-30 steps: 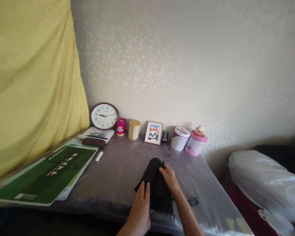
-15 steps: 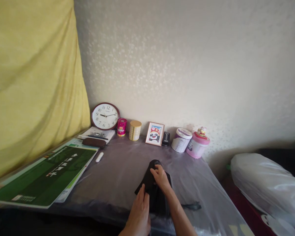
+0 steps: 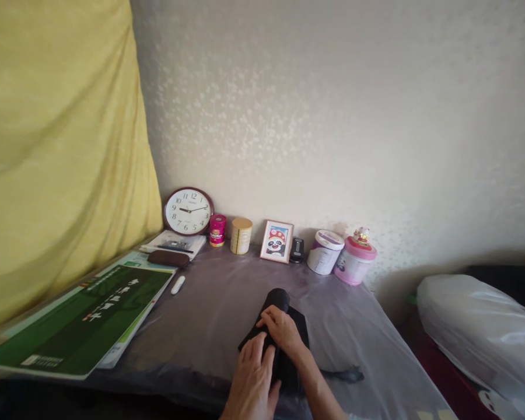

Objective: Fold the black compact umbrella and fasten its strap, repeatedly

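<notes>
Under both hands lies a black piece of folded or rolled cloth-like material [image 3: 278,298], its far end rounded and a flap spreading to the right. My right hand [image 3: 285,333] curls its fingers over the upper part of the roll. Closer to me, my left hand [image 3: 254,364] rests on the near left side, fingers stretched and slightly apart, thumb toward the right. A dark strap-like piece [image 3: 347,374] lies on the table right of my right forearm; whether it joins the black cloth is hidden.
A plastic-covered table [image 3: 210,315] carries a green booklet [image 3: 91,321], a brown case [image 3: 168,258] and a white stick-shaped object [image 3: 178,284]. Along the wall stand a clock [image 3: 189,211], tins, a panda picture [image 3: 277,241] and tubs [image 3: 326,252]. A plastic-wrapped bundle [image 3: 476,326] sits right.
My left hand has shifted right and its fingers have spread. The right hand has moved slightly down over the black cloth, whose far end looks more rounded. The view has tilted a little.
</notes>
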### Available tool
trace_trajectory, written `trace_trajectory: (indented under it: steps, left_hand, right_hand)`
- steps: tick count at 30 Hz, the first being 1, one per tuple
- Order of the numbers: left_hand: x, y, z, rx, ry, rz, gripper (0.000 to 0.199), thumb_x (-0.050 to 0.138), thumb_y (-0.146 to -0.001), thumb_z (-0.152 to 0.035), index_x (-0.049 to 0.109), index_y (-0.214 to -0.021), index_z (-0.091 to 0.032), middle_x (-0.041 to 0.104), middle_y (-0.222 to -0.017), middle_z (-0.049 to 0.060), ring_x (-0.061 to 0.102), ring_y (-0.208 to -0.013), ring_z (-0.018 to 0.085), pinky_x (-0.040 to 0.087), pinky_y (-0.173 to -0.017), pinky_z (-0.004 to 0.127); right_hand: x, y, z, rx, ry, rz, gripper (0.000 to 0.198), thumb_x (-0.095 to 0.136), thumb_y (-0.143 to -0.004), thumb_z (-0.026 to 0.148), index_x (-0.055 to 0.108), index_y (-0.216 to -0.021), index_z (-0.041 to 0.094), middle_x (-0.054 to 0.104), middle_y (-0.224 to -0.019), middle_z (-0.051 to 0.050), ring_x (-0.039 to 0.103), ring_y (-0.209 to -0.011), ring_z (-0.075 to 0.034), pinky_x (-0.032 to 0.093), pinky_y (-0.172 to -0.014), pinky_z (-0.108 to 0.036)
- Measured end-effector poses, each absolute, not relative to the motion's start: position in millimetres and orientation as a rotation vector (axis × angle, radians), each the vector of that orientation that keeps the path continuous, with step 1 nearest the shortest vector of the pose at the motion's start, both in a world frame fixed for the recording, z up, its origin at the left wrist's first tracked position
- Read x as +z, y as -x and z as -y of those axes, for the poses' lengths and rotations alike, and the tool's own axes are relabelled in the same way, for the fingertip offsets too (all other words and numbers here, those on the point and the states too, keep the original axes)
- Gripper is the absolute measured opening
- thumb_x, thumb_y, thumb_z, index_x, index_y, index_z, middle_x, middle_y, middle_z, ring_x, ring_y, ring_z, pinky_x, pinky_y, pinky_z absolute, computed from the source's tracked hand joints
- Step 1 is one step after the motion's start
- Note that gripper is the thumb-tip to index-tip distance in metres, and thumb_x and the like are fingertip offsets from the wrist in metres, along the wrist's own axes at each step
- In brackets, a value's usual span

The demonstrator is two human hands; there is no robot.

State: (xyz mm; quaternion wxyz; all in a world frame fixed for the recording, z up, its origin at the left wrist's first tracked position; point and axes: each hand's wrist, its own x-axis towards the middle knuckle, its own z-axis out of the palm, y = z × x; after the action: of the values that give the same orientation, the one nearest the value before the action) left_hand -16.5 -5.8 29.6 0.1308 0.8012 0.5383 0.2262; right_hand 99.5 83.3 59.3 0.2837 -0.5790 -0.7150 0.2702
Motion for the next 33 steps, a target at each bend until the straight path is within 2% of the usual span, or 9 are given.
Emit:
trace_trajectory:
  steps: [4, 8, 10, 13, 16, 21, 23, 27, 33]
  left_hand:
    - [30, 10, 0, 0.441, -2.199, -1.559, 0.076, 0.051, -0.065, -0.016, 0.029, -0.138, -0.016, 0.026, -0.147, 0.013, 0.027, -0.133, 0.03, 0.027, -0.109, 0.044]
    - [19, 9, -4, 0.398, -2.174, -1.529, 0.079, 0.047, -0.063, -0.01, 0.025, -0.139, -0.009, 0.021, -0.148, 0.014, 0.02, -0.136, 0.028, 0.023, -0.111, 0.041]
    - [14, 8, -6, 0.381, -2.177, -1.519, 0.079, 0.045, -0.064, -0.01, 0.021, -0.138, -0.004, 0.019, -0.148, 0.016, 0.017, -0.137, 0.028, 0.021, -0.112, 0.041]
    - [6, 6, -9, 0.391, -2.173, -1.533, 0.084, 0.045, -0.063, -0.008, 0.013, -0.14, -0.004, 0.011, -0.15, 0.015, 0.011, -0.138, 0.027, 0.02, -0.113, 0.04]
    - [-1, 4, -12, 0.372, -2.167, -1.551, 0.087, 0.047, -0.061, -0.007, 0.012, -0.14, -0.006, 0.008, -0.15, 0.013, 0.011, -0.138, 0.026, 0.021, -0.112, 0.037]
    - [-5, 6, -14, 0.355, -2.132, -1.534, 0.087, 0.049, -0.062, -0.01, 0.013, -0.141, -0.009, 0.007, -0.149, 0.012, 0.013, -0.137, 0.028, 0.023, -0.111, 0.039]
    - [-3, 7, -14, 0.352, -2.124, -1.531, 0.087, 0.049, -0.062, -0.012, 0.013, -0.141, -0.01, 0.008, -0.149, 0.011, 0.014, -0.137, 0.027, 0.023, -0.111, 0.039]
    - [9, 8, -13, 0.342, -2.104, -1.53, 0.087, 0.048, -0.061, -0.015, 0.013, -0.14, -0.009, 0.007, -0.149, 0.012, 0.015, -0.137, 0.026, 0.023, -0.11, 0.038]
    - [8, 8, -17, 0.337, -2.065, -1.493, 0.093, 0.054, -0.058, -0.017, 0.011, -0.14, -0.009, 0.004, -0.149, 0.012, 0.012, -0.138, 0.028, 0.023, -0.11, 0.04]
  right_hand:
    - [58, -104, -73, 0.692, 1.428, 1.989, 0.022, 0.042, -0.087, 0.028, 0.064, -0.083, 0.025, 0.072, -0.079, 0.002, 0.065, -0.074, -0.015, 0.043, -0.067, -0.023]
    - [54, -111, -59, 0.51, 1.185, 2.107, 0.025, 0.043, -0.089, 0.03, 0.067, -0.094, 0.025, 0.07, -0.088, -0.002, 0.061, -0.088, -0.017, 0.044, -0.081, -0.027]
    - [50, -112, -57, 0.445, 1.086, 2.155, 0.026, 0.042, -0.091, 0.029, 0.068, -0.095, 0.024, 0.07, -0.092, -0.002, 0.058, -0.098, -0.018, 0.04, -0.091, -0.031]
    - [41, -114, -66, 0.404, 1.085, 2.196, 0.026, 0.042, -0.091, 0.027, 0.068, -0.093, 0.024, 0.071, -0.095, -0.002, 0.054, -0.108, -0.019, 0.028, -0.104, -0.04]
    - [35, -118, -87, 0.386, 1.16, 2.218, 0.028, 0.042, -0.091, 0.026, 0.069, -0.087, 0.024, 0.071, -0.095, -0.001, 0.052, -0.112, -0.02, 0.02, -0.106, -0.045]
    - [30, -125, -128, 0.375, 1.306, 2.184, 0.033, 0.039, -0.091, 0.025, 0.07, -0.079, 0.025, 0.071, -0.092, -0.001, 0.051, -0.113, -0.02, 0.017, -0.106, -0.045]
    - [26, -129, -144, 0.363, 1.335, 2.175, 0.034, 0.038, -0.09, 0.025, 0.07, -0.08, 0.025, 0.071, -0.094, -0.002, 0.05, -0.115, -0.021, 0.02, -0.106, -0.044]
    - [22, -140, -167, 0.289, 1.363, 2.117, 0.033, 0.037, -0.088, 0.026, 0.07, -0.087, 0.021, 0.069, -0.103, -0.005, 0.055, -0.108, -0.019, 0.035, -0.099, -0.037]
    - [28, -159, -141, 0.051, 1.452, 1.742, 0.037, 0.036, -0.089, 0.035, 0.066, -0.098, 0.016, 0.068, -0.101, -0.013, 0.061, -0.097, -0.023, 0.044, -0.091, -0.041]
